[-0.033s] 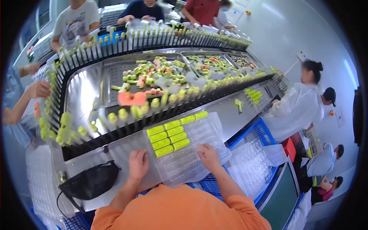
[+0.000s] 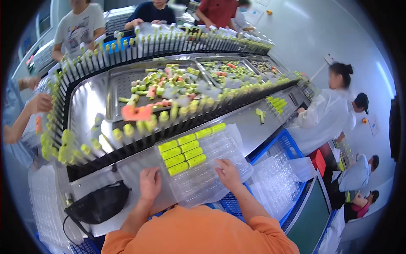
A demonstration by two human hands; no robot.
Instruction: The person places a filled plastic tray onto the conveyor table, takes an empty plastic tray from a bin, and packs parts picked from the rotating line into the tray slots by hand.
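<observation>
Nothing appears to have moved since the earlier frame: both hands lie where they did, and the tray sits in the same spot. The person's left hand (image 2: 150, 183) rests palm down on the steel counter (image 2: 249, 122), at the near left edge of the clear plastic tray (image 2: 211, 169), fingers together and closed on nothing. The right hand (image 2: 227, 173) lies flat on top of the tray toward its near right part, fingers slightly spread, pressing rather than gripping.

The tray sits on the counter directly in front of the person, between the two hands and a black slotted conveyor (image 2: 127, 148) beyond it. Its far left pockets hold a block of yellow-green tubes (image 2: 185, 154) lying side by side, and the rest of the pockets look unfilled. More yellow-green tubes stand upright in the conveyor slots, and loose ones lie mixed with pink pieces in the metal pans (image 2: 122, 80) behind.

A black pouch (image 2: 99, 205) lies on the counter just left of the left hand. A blue crate (image 2: 287, 146) holding stacked clear trays stands to the right. Other people stand around the far side and right end of the line.
</observation>
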